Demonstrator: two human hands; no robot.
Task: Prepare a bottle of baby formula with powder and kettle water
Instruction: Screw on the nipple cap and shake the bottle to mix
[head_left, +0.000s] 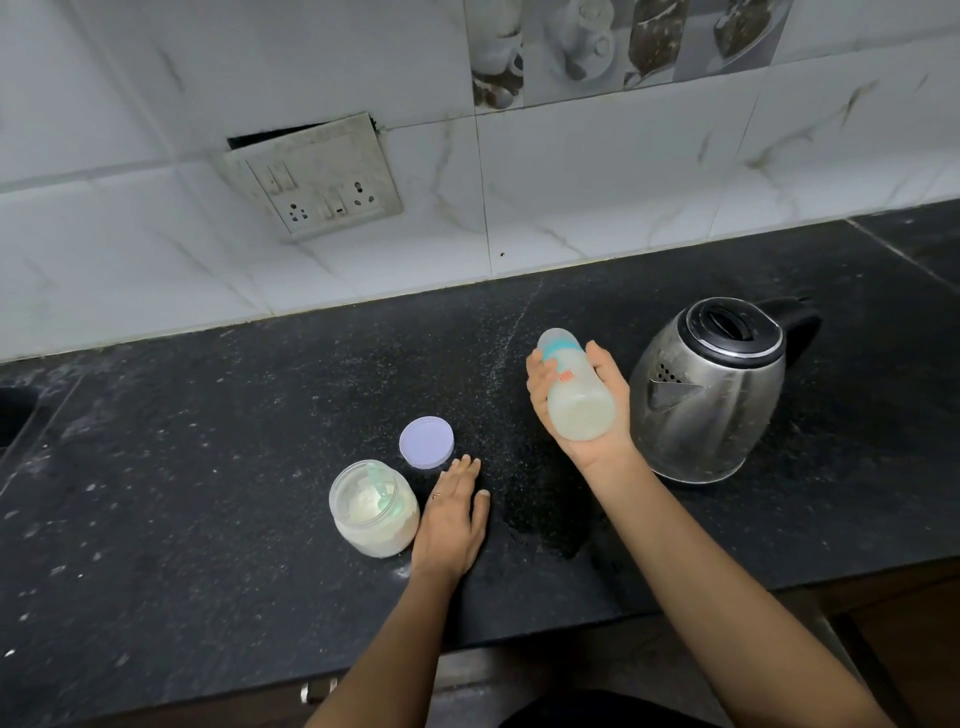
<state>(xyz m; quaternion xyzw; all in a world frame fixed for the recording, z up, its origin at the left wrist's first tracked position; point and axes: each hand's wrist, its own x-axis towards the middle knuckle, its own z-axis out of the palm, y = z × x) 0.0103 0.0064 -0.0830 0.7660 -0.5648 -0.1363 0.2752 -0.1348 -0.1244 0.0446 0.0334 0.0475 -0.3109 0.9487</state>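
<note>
My right hand (597, 415) grips a baby bottle (574, 389) above the counter, tilted with its capped teal-ringed top pointing away and its base toward me; milky liquid shows inside. My left hand (452, 514) rests flat on the black counter (208, 467), fingers straight, between the open powder jar (374, 509) and the middle of the counter. The jar holds white powder and a pale green scoop (382, 488). Its lilac lid (426, 441) lies just beyond my left fingertips. A steel kettle (711, 389) with a black lid stands right of the bottle.
A switch and socket plate (317, 176) hangs loose on the white tiled wall behind. Spilled powder streaks the counter (498, 353) near the bottle. A wet patch (550, 535) lies near the front edge. A sink corner (15, 410) shows at far left.
</note>
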